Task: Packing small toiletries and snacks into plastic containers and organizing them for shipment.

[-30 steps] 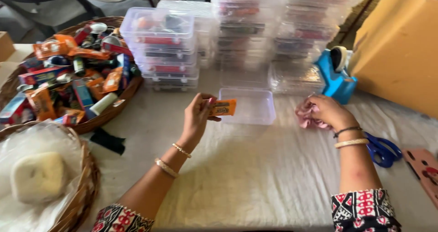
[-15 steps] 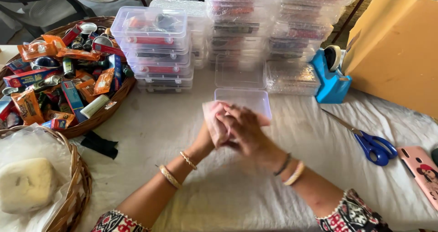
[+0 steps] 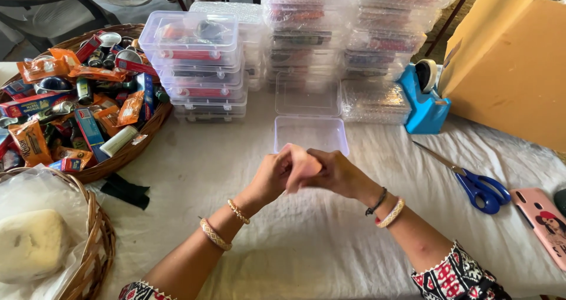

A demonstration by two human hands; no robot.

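At the middle of the frame, the left hand (image 3: pixel 272 176) and the right hand (image 3: pixel 337 173) meet above the bench (image 3: pixel 295 253), which is covered with a white cloth. Between them is a small pink packet (image 3: pixel 302 169); the fingers of both hands are curled and pinching it from either side, so most of it is hidden. Just behind the hands, toward the upper middle, lies an open clear plastic box (image 3: pixel 311 134), apart from the packet. Behind that box rise stacks of clear boxes (image 3: pixel 197 64), some wrapped in bubble wrap. A round wicker basket (image 3: pixel 127 152) at the upper left is heaped with small orange, red and blue packets. Another basket (image 3: pixel 97 241) at the lower left holds a pale lump in plastic. At the right lie blue-handled scissors (image 3: pixel 480 188), a blue tape dispenser (image 3: pixel 424 102), a pink phone (image 3: pixel 545 223) and a brown cardboard box (image 3: pixel 513 70).
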